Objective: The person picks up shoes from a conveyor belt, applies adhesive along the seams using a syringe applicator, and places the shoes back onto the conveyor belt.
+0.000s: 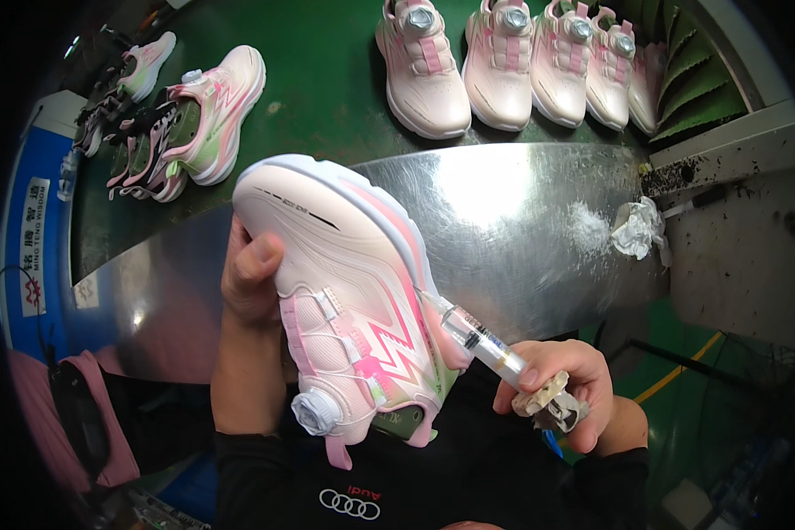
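In the head view, one pale pink-and-white sneaker with a white dial point(344, 256) is grasped at its forefoot by the fingers of the left hand point(254, 274), above the person's lap, toe pointing away. One clear plastic syringe point(486, 340) is gripped by the right hand point(574, 380) with one crumpled beige wad point(552, 402), its tip held at the sneaker's sole edge. Beyond one silvery metal sheet point(503, 256), five pale pink sneakers point(561, 71) are lined up.

lt pink shoe point(340, 265) w/ hot-pink zigzag point(400, 339), clear syringe point(488, 345), grn tabletop point(318, 97), blk sleeves point(249, 455)
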The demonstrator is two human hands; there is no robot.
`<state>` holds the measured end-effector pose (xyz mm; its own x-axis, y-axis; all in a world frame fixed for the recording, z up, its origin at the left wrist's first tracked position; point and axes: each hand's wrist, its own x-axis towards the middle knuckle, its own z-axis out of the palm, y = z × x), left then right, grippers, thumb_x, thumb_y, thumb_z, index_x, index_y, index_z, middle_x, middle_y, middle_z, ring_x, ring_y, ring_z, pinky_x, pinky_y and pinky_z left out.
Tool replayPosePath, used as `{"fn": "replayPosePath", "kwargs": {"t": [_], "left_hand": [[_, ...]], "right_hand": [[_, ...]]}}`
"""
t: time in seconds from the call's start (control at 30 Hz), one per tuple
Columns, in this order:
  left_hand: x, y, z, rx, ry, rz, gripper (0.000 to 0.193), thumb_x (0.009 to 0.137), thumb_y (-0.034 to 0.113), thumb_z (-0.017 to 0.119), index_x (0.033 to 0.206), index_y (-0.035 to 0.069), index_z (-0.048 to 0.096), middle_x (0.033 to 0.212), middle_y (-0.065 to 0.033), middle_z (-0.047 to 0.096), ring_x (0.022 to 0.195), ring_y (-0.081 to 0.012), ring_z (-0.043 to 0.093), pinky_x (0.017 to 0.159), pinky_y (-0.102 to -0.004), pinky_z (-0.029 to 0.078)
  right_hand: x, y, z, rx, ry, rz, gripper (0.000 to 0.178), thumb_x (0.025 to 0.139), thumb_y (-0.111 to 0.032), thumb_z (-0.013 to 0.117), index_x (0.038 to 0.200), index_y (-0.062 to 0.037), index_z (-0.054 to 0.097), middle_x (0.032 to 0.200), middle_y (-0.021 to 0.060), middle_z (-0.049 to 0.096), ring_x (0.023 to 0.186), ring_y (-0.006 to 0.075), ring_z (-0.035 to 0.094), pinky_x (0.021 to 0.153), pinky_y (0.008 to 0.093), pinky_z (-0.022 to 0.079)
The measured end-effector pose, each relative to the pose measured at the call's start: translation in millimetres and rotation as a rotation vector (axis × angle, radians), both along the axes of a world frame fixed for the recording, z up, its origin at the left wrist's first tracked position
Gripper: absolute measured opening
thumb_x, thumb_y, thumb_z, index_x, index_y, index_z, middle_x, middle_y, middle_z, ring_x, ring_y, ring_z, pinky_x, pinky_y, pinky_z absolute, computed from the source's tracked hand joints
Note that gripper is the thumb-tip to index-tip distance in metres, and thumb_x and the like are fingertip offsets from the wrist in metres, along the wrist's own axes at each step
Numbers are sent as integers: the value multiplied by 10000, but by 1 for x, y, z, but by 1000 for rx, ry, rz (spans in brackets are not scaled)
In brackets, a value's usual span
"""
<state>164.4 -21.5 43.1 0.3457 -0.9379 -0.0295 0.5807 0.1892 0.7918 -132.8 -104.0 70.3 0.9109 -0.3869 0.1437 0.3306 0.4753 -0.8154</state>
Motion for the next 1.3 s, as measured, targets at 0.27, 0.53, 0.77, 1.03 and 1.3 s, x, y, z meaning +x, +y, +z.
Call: {"fn": "replayPosePath", "kwargs": {"t": [0.27,0.53,0.77,1.03,1.3], "left_hand": [[2,0,-6,39,13,20,618,745,275,631,1246,-29,436,1099,-171,591,970,-254,618,852,-365,512],[4,0,-8,77,124,10,541,810,284,575,1230,-31,443,1105,-177,585,987,-259,606,862,-380,504],[11,-1,-17,69,85,-58,509,854,312,542,1210,-42,456,1087,-174,594,981,-259,607,854,-381,509],[6,-5,-15,94,286,-76,507,858,343,547,1218,-7,470,1105,-169,598,994,-262,605,860,-392,508],[2,-7,-13,150,310,-31,527,851,367,558,1229,9,475,1112,-165,602,997,-256,606,861,-396,510]], "right_hand": [[-12,13,-7,-102,15,-44,646,718,-407,778,1121,52,568,942,146,632,756,181,535,644,282,408],[-26,28,-15,-175,-24,-108,629,712,-419,775,1100,39,588,901,115,659,679,180,527,587,287,380],[-38,35,-25,-194,-41,-132,616,718,-424,766,1089,37,593,899,117,665,655,183,537,567,290,375],[-49,37,-33,-236,-38,-144,618,720,-438,756,1075,42,600,882,122,660,645,199,537,552,297,373],[-48,38,-42,-247,-44,-144,618,709,-437,763,1068,41,605,880,111,661,653,206,540,559,296,384]]}}
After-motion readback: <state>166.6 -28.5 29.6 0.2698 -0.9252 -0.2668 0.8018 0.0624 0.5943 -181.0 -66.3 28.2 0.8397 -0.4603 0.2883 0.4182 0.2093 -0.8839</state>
